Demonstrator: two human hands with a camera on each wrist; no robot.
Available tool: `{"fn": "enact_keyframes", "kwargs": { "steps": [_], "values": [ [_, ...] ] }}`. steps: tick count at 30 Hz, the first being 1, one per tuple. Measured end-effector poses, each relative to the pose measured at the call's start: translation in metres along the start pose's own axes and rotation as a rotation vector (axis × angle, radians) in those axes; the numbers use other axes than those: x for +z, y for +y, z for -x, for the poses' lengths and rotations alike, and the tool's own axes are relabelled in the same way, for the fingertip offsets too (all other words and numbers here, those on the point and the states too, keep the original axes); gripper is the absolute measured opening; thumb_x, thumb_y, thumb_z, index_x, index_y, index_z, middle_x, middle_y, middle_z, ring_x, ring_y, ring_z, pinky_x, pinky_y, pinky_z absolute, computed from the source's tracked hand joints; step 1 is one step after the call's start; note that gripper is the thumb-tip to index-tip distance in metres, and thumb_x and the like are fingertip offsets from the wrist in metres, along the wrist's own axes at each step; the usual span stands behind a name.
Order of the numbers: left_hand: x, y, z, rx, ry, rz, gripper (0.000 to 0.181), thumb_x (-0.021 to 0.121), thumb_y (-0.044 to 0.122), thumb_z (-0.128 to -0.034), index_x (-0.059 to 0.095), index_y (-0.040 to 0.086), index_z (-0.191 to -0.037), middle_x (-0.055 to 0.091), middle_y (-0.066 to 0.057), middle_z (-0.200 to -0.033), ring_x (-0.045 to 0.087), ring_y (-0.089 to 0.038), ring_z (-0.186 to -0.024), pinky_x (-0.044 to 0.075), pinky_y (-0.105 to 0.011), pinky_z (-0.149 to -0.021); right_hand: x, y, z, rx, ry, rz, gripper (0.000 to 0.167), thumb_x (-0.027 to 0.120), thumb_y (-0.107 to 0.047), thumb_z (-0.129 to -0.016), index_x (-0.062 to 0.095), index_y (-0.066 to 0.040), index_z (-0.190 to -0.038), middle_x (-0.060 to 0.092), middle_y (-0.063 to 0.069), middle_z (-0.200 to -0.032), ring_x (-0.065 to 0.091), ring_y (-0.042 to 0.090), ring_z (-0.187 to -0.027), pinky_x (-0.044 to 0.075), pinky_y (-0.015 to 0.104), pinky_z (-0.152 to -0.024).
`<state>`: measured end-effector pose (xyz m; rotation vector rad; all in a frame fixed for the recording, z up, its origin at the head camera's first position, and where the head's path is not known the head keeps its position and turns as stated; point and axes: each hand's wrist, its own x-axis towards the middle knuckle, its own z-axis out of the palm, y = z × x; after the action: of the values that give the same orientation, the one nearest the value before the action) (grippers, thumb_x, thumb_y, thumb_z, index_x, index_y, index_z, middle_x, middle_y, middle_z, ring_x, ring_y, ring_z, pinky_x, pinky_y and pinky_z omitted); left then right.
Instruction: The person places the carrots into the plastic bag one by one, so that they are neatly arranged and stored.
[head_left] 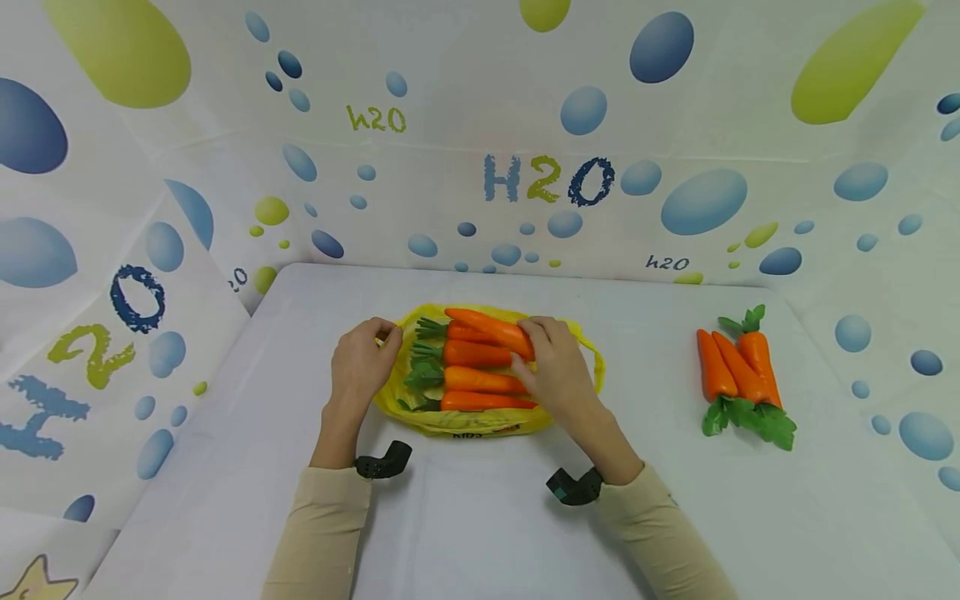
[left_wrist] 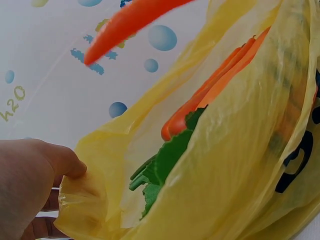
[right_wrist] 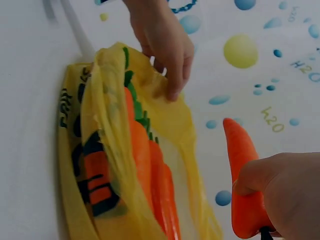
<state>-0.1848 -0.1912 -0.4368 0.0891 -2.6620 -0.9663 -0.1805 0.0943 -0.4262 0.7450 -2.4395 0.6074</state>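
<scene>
A yellow plastic bag lies on the table with its mouth spread, and several orange carrots with green tops lie inside it. My left hand pinches the bag's left edge between thumb and fingers; the left wrist view shows the thin plastic in that grip. Above the bag's right half, my right hand holds one more carrot. In the right wrist view this carrot is gripped near its thick end, its tip pointing away from the hand, apart from the others.
To the right on the white table lies a bunch of carrots with green leaves. A white sheet with blue and green spots hangs behind and at the sides. Black wrist cameras sit on both wrists.
</scene>
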Motion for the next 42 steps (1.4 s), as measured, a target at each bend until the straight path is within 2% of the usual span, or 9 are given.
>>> {"fn": "enact_keyframes", "kwargs": {
  "steps": [3,8,16,33,37,42],
  "values": [
    [0.000,0.000,0.000,0.000,0.000,-0.001,0.033,0.056,0.030,-0.0998,0.072,0.003,-0.109,0.074,-0.015,-0.100,0.060,-0.023,-0.064,0.045,-0.028,-0.056,0.006,0.000,0.002,-0.027,-0.026,0.044,0.043,0.074,-0.016,-0.089,0.062,0.002,-0.126,0.063,0.017,-0.123,0.057,0.033,-0.110,0.049,0.044,-0.098],
    [0.000,0.000,0.000,-0.003,-0.002,-0.003,0.033,0.055,0.030,-0.0998,0.072,0.003,-0.109,0.074,-0.014,-0.100,0.061,-0.024,-0.067,0.045,-0.028,-0.057,0.011,-0.001,0.005,-0.012,-0.081,0.080,0.046,0.074,-0.018,-0.090,0.061,-0.001,-0.131,0.063,0.014,-0.127,0.055,0.032,-0.115,0.047,0.045,-0.100],
    [0.001,-0.001,-0.001,0.004,-0.001,-0.002,0.032,0.056,0.029,-0.0996,0.072,0.004,-0.108,0.074,-0.014,-0.100,0.061,-0.024,-0.066,0.045,-0.028,-0.057,0.016,0.007,0.008,0.040,-0.143,0.037,0.047,0.071,-0.015,-0.093,0.057,-0.002,-0.137,0.062,0.014,-0.133,0.054,0.032,-0.122,0.045,0.046,-0.107],
    [0.000,0.000,0.000,0.004,0.003,-0.012,0.033,0.055,0.030,-0.0995,0.072,0.003,-0.108,0.074,-0.015,-0.100,0.060,-0.024,-0.065,0.045,-0.028,-0.056,0.029,0.021,0.010,0.076,-0.180,0.000,0.047,0.068,-0.011,-0.095,0.054,0.000,-0.139,0.060,0.016,-0.136,0.055,0.033,-0.127,0.044,0.046,-0.111],
    [0.000,0.000,0.000,0.001,-0.001,-0.014,0.033,0.055,0.030,-0.0997,0.072,0.003,-0.108,0.074,-0.015,-0.101,0.060,-0.024,-0.066,0.045,-0.028,-0.057,0.033,0.021,0.010,0.076,-0.174,0.040,0.044,0.068,-0.011,-0.094,0.054,-0.002,-0.135,0.062,0.016,-0.134,0.055,0.034,-0.126,0.045,0.048,-0.109],
    [0.000,0.000,0.000,0.001,-0.001,-0.013,0.033,0.055,0.030,-0.0997,0.072,0.003,-0.108,0.074,-0.015,-0.102,0.061,-0.025,-0.067,0.046,-0.029,-0.058,0.037,0.021,0.011,0.074,-0.139,0.084,0.032,0.070,-0.011,-0.093,0.053,-0.007,-0.120,0.067,0.016,-0.126,0.055,0.037,-0.122,0.046,0.054,-0.097]
  ]
}}
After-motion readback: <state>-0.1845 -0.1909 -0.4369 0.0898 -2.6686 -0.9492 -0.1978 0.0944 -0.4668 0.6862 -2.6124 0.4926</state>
